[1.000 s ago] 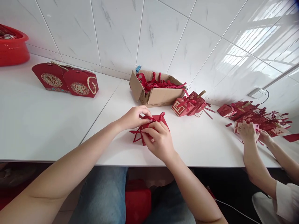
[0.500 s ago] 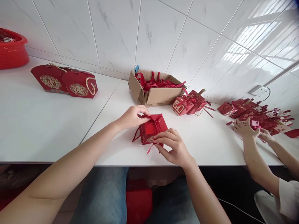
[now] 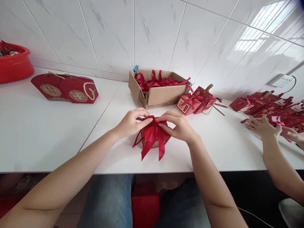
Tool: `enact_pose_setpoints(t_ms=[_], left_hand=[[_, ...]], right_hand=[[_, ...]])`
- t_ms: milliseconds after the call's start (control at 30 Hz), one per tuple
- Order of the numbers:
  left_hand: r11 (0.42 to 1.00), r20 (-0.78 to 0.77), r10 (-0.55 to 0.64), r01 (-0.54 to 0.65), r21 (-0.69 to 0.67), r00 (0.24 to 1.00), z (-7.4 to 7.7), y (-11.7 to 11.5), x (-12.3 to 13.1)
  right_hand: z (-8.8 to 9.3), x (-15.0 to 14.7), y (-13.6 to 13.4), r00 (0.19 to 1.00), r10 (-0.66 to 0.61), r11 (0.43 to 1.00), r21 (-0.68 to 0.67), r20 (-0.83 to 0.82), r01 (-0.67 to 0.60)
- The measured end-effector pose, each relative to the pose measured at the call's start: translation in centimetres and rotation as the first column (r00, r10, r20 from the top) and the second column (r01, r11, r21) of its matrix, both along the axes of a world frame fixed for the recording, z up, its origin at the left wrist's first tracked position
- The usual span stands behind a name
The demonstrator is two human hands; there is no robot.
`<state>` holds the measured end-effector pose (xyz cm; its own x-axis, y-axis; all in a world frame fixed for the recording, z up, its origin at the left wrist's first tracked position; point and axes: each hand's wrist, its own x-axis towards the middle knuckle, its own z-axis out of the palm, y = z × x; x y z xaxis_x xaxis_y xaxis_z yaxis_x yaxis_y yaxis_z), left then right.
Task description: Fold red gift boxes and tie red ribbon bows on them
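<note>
In front of me a small red gift box (image 3: pixel 145 143) stands on the white table. A red ribbon bow (image 3: pixel 154 134) sits on its top, and its two tails hang down the near side. My left hand (image 3: pixel 133 123) pinches the ribbon at the knot's left, thumb and fingers closed. From the other side my right hand (image 3: pixel 178 125) grips the ribbon close to the knot, its fingertips near those of my left. A dark red cord hangs off the box's left side. The fingers partly hide the knot.
Behind the box stands a cardboard box (image 3: pixel 166 96) of red ribbons. Red gift boxes (image 3: pixel 188 106) lie right of it, and two red handled boxes (image 3: pixel 79 91) stand left. A red basket (image 3: pixel 15 68) is far left. At right, another person's hands (image 3: pixel 267 126) handle a box among several others.
My right hand has moved from the box's near side up to the knot. The ribbon tails now hang down the near side. The view has shifted slightly.
</note>
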<state>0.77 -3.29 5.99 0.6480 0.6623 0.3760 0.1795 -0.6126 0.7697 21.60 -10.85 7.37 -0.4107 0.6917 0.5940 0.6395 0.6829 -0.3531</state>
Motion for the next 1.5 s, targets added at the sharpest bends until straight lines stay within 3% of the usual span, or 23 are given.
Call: enact_pose_setpoints(t_ms=[133, 333, 733, 1000, 1267, 1500], left_hand=[[0.997, 0.019, 0.064, -0.064, 0.041, 0.998, 0.1, -0.5, 0.3], [0.988, 0.064, 0.12, -0.126, 0.088, 0.991, -0.1, -0.7, 0.6], [0.978, 0.108, 0.165, -0.177, 0.111, 0.98, -0.4, -0.7, 0.6], [0.963, 0.162, 0.259, -0.267, 0.032, 0.952, -0.7, -1.2, 1.2], [0.944, 0.251, 0.248, -0.175, -0.28, 0.936, -0.9, -1.3, 1.2], [0.97, 0.213, 0.19, -0.149, -0.193, 0.959, -0.9, -1.4, 1.5]], right_hand=[[-0.9, 0.0, -0.4, 1.0, -0.026, 0.998, 0.057, 0.0, 0.026], [-1.9, 0.1, -0.6, 1.0, -0.009, 1.0, 0.029, 0.009, 0.009], [-2.0, 0.6, -1.5, 0.995, 0.091, 0.982, -0.165, -0.038, -0.096], [-1.6, 0.4, -1.9, 0.994, 0.108, 0.975, -0.195, 0.0, -0.106], [-2.7, 0.2, -1.5, 0.986, -0.007, 1.0, -0.023, -0.169, 0.003], [-2.6, 0.0, -1.4, 0.996, 0.028, 0.999, -0.023, -0.081, -0.029]])
